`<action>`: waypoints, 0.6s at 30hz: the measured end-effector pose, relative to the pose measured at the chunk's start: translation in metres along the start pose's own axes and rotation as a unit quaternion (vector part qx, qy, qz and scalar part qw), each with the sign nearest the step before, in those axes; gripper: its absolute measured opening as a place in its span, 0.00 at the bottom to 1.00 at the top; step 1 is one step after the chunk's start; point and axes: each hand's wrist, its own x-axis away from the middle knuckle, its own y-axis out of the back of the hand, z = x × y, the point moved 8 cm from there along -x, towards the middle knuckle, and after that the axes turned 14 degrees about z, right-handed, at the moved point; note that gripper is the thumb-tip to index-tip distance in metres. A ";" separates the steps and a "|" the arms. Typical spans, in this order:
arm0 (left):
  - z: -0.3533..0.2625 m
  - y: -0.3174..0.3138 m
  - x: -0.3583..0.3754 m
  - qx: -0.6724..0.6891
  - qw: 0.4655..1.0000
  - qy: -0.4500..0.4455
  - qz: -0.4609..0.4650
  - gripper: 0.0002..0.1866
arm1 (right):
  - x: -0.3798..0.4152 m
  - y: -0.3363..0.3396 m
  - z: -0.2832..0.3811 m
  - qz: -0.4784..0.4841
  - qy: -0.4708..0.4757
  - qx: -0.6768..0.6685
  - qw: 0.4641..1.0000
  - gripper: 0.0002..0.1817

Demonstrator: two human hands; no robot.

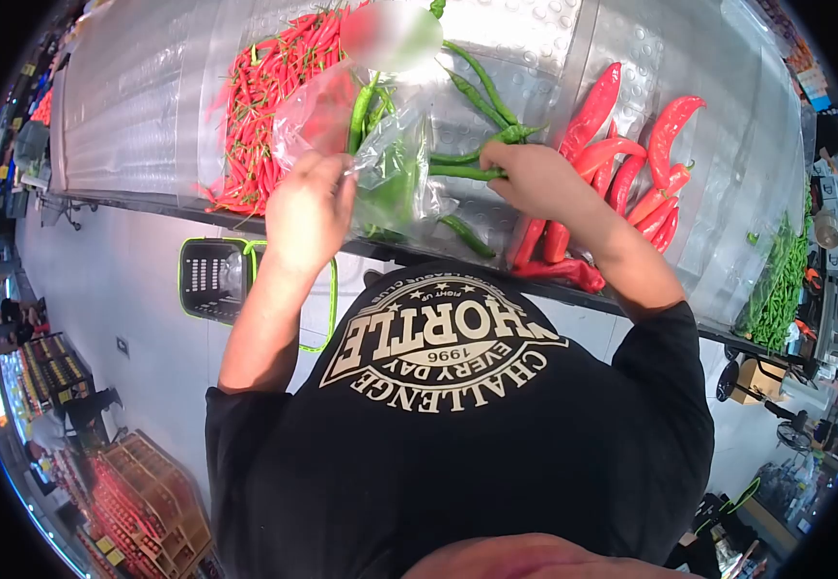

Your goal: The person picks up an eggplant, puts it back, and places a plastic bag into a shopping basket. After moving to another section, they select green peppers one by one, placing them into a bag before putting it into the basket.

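Note:
My left hand (311, 207) is closed on the edge of a clear plastic bag (395, 159). Long green chili peppers (361, 111) show at and through the bag. To the right, my right hand (533, 179) has its fingers closed around the stem end of a long green chili pepper (462, 173), which points toward the bag. More green chilies (477, 96) lie on the metal display just beyond that hand. One short green chili (467, 235) rests near the front edge, below the bag.
Small red chilies (274, 116) are heaped on the left of the display (139, 106). Large red peppers (621, 174) lie right of my right hand, with thin green chilies (776, 289) farther right. A black shopping basket (211, 280) stands on the floor at left.

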 end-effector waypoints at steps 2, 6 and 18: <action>-0.004 0.011 0.003 0.029 0.998 -0.014 -0.045 0.06 | 0.011 0.013 0.001 -0.025 0.016 -0.041 0.999 0.12; -0.009 0.023 0.010 0.094 0.992 -0.035 -0.079 0.05 | 0.045 0.041 -0.020 -0.068 0.022 -0.191 0.979 0.11; -0.038 0.020 0.028 0.153 0.982 -0.083 -0.068 0.06 | 0.143 0.039 -0.138 -0.317 0.119 -0.664 0.667 0.12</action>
